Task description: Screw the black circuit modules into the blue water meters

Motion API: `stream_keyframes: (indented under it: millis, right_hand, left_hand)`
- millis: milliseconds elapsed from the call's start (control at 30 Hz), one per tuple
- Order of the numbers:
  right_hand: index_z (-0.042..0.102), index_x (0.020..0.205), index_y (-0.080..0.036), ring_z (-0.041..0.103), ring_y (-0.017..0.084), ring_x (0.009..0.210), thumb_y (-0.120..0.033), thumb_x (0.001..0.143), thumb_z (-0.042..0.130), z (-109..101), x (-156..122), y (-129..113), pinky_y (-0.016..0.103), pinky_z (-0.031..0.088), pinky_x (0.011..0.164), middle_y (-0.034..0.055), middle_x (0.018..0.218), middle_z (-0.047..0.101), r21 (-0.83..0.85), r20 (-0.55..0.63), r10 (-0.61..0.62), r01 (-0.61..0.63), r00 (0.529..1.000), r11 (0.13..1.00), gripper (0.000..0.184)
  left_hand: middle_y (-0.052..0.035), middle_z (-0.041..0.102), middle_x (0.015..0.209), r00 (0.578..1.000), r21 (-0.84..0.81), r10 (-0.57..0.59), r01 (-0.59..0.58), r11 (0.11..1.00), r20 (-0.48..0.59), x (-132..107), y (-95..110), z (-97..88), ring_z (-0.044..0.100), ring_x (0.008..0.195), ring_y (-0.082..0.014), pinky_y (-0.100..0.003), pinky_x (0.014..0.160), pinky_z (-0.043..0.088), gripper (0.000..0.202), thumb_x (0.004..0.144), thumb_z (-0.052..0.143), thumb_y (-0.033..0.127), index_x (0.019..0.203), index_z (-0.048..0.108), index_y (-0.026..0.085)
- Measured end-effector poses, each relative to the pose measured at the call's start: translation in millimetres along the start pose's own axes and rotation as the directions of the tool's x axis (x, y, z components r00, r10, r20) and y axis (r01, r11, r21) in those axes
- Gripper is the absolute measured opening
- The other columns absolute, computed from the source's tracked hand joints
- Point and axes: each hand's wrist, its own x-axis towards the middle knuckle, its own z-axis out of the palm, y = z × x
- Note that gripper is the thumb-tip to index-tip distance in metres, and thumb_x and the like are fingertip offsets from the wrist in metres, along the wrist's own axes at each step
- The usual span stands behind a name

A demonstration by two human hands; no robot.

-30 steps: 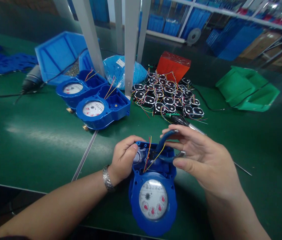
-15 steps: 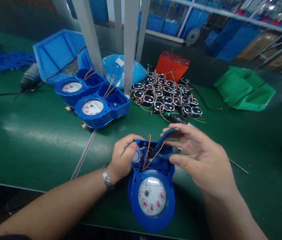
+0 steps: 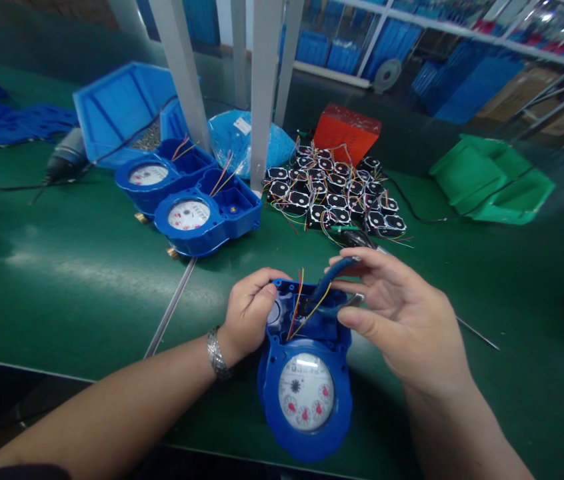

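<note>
The left hand (image 3: 249,310) is curled tight on the upper left corner of a blue water meter (image 3: 305,393), thumb on the rim of its open back compartment. The right hand (image 3: 402,320) is loosely closed round a pair of blue-handled pliers (image 3: 331,275), fingers spread along the handles; the nose dips into the compartment, though whether it bites anything there I cannot tell. Red and yellow wires (image 3: 298,303) stand up out of that compartment, between the two hands. The meter lies flat on the green table (image 3: 77,280), near the front edge, white dial face up (small red pointers on it). Behind stand two more blue meters (image 3: 188,203), a heap of black modules (image 3: 335,193), a red box (image 3: 347,130) and a white post (image 3: 262,93).
</note>
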Motion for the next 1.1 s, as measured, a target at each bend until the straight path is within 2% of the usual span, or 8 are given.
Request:
stream_keyframes:
  millis: [233, 400, 533, 633, 733, 867, 1000, 1100]
  right_hand:
    - [0.052, 0.108, -0.024, 0.053, 0.018, 0.098, -0.019, 0.066, 0.067, -5.7, -8.7, -24.7, 0.031, 0.050, 0.084, 0.0039, 0.105, 0.051, 0.053, -0.120, -0.063, 0.070, 0.991, 0.996, 0.045]
    - [0.057, 0.104, -0.027, 0.051, 0.018, 0.096, -0.035, 0.064, 0.068, -38.5, -23.4, -49.5, 0.031, 0.045, 0.091, 0.0029, 0.101, 0.049, -0.126, -0.543, -0.258, 0.226, 0.799, 0.966, 0.043]
    - [0.053, 0.109, -0.026, 0.053, 0.013, 0.088, -0.030, 0.062, 0.069, -64.6, -18.1, -13.3, 0.029, 0.046, 0.083, 0.0026, 0.103, 0.047, -0.351, -0.430, -0.059, -0.106, 0.901, 0.930, 0.050]
    - [0.052, 0.112, -0.017, 0.050, 0.017, 0.089, -0.035, 0.064, 0.064, -68.9, -11.9, 24.6, 0.035, 0.044, 0.084, 0.0070, 0.102, 0.047, -0.692, -0.275, 0.181, -0.326, 0.944, 0.644, 0.052]
    - [0.052, 0.112, -0.013, 0.047, 0.019, 0.096, -0.032, 0.066, 0.062, -60.6, -12.5, 49.6, 0.035, 0.039, 0.090, 0.0098, 0.103, 0.048, -0.846, -0.184, 0.316, -0.314, 0.931, 0.432, 0.051]
    - [0.053, 0.112, -0.012, 0.049, 0.026, 0.095, -0.037, 0.057, 0.069, -54.6, -17.3, 51.4, 0.036, 0.043, 0.080, 0.0136, 0.100, 0.050, -0.876, -0.152, 0.374, -0.300, 0.915, 0.377, 0.062]
    - [0.056, 0.108, -0.020, 0.055, 0.021, 0.085, -0.049, 0.067, 0.058, -78.5, 2.6, 29.4, 0.031, 0.045, 0.071, 0.0082, 0.096, 0.056, -0.883, -0.155, 0.388, -0.304, 0.909, 0.358, 0.049]
    - [0.052, 0.112, -0.016, 0.054, 0.020, 0.089, -0.037, 0.081, 0.043, -109.0, 39.2, 26.5, 0.033, 0.044, 0.078, 0.0089, 0.098, 0.057, -0.865, -0.332, 0.295, -0.414, 0.896, 0.284, 0.039]
  left_hand:
    - [-0.0027, 0.059, 0.072, 1.000, 0.015, -0.006, 0.007, 1.000, -0.012, -0.5, -0.2, 0.0, 0.052, 0.066, -0.0149, -0.025, 0.062, 0.039, 0.026, 0.076, 0.038, 0.028, 0.077, 0.059, 0.013]
    - [-0.0030, 0.059, 0.072, 1.000, 0.013, 0.007, -0.007, 1.000, -0.012, -1.6, -2.0, -0.4, 0.053, 0.066, -0.0153, -0.025, 0.062, 0.040, 0.027, 0.076, 0.039, 0.030, 0.079, 0.059, 0.013]
    - [-0.0037, 0.059, 0.070, 1.000, 0.014, 0.004, -0.004, 1.000, -0.022, -1.4, 0.6, 0.2, 0.053, 0.065, -0.0162, -0.026, 0.063, 0.040, 0.027, 0.075, 0.040, 0.031, 0.077, 0.060, 0.013]
    - [-0.0039, 0.060, 0.069, 0.999, 0.002, -0.007, 0.007, 1.000, -0.043, -1.2, 4.5, 1.1, 0.053, 0.063, -0.0166, -0.026, 0.061, 0.040, 0.026, 0.073, 0.042, 0.032, 0.074, 0.059, 0.013]
    - [-0.0035, 0.060, 0.067, 0.999, -0.001, -0.019, 0.019, 1.000, -0.046, -1.6, 6.6, 1.5, 0.053, 0.062, -0.0169, -0.026, 0.059, 0.040, 0.026, 0.071, 0.042, 0.033, 0.071, 0.059, 0.013]
    - [-0.0034, 0.060, 0.069, 0.999, 0.012, -0.009, 0.010, 1.000, -0.031, -1.6, 4.7, 0.7, 0.053, 0.064, -0.0167, -0.026, 0.061, 0.040, 0.025, 0.073, 0.041, 0.032, 0.073, 0.059, 0.014]
    - [-0.0030, 0.060, 0.070, 1.000, 0.016, -0.011, 0.011, 1.000, 0.004, -0.8, 2.9, -2.1, 0.053, 0.065, -0.0165, -0.025, 0.062, 0.039, 0.025, 0.074, 0.041, 0.031, 0.076, 0.059, 0.013]
    - [-0.0024, 0.059, 0.072, 0.998, 0.035, 0.000, -0.002, 0.999, 0.056, -0.1, 3.2, -5.1, 0.052, 0.068, -0.0159, -0.025, 0.064, 0.039, 0.024, 0.076, 0.041, 0.029, 0.077, 0.059, 0.014]
